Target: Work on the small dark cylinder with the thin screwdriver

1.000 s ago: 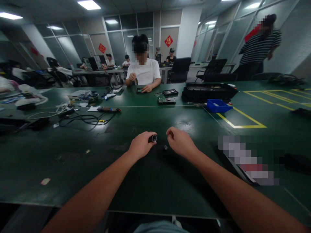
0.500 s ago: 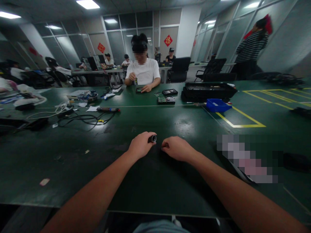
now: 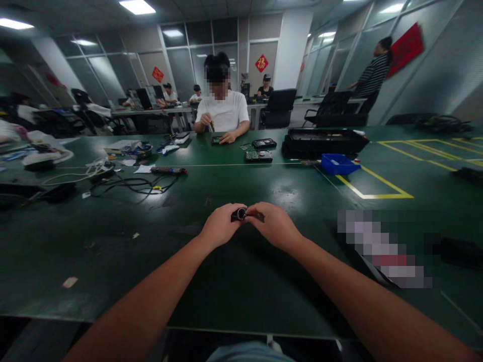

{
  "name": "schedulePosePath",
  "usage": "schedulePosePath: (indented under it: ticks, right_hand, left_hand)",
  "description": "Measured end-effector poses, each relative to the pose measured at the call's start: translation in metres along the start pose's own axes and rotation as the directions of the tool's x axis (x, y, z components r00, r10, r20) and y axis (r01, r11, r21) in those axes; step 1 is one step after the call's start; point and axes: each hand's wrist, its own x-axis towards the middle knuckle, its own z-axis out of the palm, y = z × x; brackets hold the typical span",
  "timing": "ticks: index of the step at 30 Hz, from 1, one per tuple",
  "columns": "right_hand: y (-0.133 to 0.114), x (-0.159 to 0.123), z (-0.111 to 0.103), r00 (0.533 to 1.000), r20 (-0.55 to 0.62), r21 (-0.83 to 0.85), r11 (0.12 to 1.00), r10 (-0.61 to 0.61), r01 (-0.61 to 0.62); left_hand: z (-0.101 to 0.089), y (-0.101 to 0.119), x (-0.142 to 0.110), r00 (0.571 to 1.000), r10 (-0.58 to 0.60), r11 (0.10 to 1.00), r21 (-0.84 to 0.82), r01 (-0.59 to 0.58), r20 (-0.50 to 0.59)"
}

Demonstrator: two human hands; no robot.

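Observation:
My left hand (image 3: 222, 224) is closed round a short black tube (image 3: 234, 215), which looks like a flashlight barrel. Its round, silver-rimmed open end faces me. My right hand (image 3: 274, 223) is pinched, thumb and fingertips right at the tube's rim from the right side. Something small and dark may be between those fingertips, but it is too small to name. Both hands are just above the green table (image 3: 226, 301), near its middle.
Across the table a person in a white shirt (image 3: 230, 108) works on a hard drive. More hard drives (image 3: 258, 156), a black case (image 3: 324, 143) and a blue tray (image 3: 338, 164) stand right of them. Cables (image 3: 132, 186) and an electric screwdriver (image 3: 168, 170) lie left; a blurred-out flat item (image 3: 381, 249) lies right.
My right hand has moved left and slightly up, from beside the tube to its rim. My left hand has barely shifted. In the background, the person in stripes has moved left.

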Motion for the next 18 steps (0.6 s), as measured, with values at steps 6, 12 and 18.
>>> schedulePosePath:
  ticks: [6,12,18]
  right_hand:
    - [0.0005,-0.0013,0.0033,0.997,-0.043,0.019,0.998,-0.059,0.059]
    - [-0.0025,0.0002,0.0019,0.994,-0.107,0.016,1.0,0.029,-0.027]
    - [-0.0061,-0.0015,-0.0013,0.993,-0.103,-0.005,0.999,0.05,-0.051]
  left_hand:
    - [-0.0006,0.0059,-0.0008,0.997,0.074,0.994,-0.086,-0.073,0.013]
    - [-0.0007,0.0085,-0.0016,0.996,0.093,0.99,-0.108,-0.092,0.009]
    - [-0.0009,0.0073,-0.0014,0.996,0.085,0.99,-0.109,-0.085,-0.001]
